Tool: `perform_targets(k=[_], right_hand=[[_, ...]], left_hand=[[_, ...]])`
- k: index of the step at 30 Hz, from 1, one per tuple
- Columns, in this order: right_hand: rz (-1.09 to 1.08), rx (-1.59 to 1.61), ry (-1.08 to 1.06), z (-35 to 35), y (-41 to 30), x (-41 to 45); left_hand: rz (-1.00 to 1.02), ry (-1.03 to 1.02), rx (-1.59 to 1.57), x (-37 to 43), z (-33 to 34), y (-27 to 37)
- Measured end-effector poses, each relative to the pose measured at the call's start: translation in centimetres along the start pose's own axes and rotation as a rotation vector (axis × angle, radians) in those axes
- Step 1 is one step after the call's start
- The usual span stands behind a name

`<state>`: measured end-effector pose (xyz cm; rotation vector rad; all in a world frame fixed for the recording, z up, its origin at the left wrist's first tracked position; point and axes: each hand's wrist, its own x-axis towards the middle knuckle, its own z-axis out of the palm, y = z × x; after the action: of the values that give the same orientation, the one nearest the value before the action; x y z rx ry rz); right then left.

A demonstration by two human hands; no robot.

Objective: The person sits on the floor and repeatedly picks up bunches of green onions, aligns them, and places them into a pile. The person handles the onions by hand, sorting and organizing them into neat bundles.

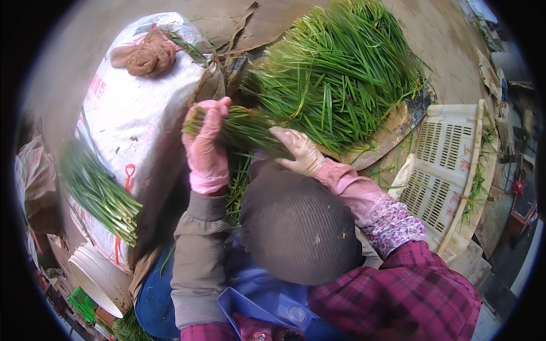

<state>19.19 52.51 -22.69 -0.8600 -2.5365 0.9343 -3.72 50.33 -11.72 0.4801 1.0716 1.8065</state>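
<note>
My left hand, in a pink rubber glove, is closed around the pale stem end of a bundle of long green leafy stalks, which look like garlic chives. A thin orange-brown band crosses the bundle near that hand. My right hand, in a whitish glove, lies at the leafy end, thumb and fingers apart; whether it grips the leaves is unclear. Just beyond, a large heap of the same stalks rests on a dark sheet. Another bunch lies on a stuffed white woven sack at the left.
A brown cloth sits on the sack. At the right stands a slotted cream plastic crate with leaf scraps beside it. A white bucket lies tilted at lower left, near a green basket. The dark-capped head hides part of the lap.
</note>
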Motion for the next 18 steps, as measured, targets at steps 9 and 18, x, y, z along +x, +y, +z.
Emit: perform_targets(k=[9,18], right_hand=[[0.317,0.397,0.175,-16.2,-3.8,7.4],[-0.42,0.305,-0.381,-16.5,-27.3,12.9]], left_hand=[[0.219,-0.011,-0.016,-5.1,-2.5,11.3],[0.475,-0.233,0.244,-13.7,1.6,19.9]])
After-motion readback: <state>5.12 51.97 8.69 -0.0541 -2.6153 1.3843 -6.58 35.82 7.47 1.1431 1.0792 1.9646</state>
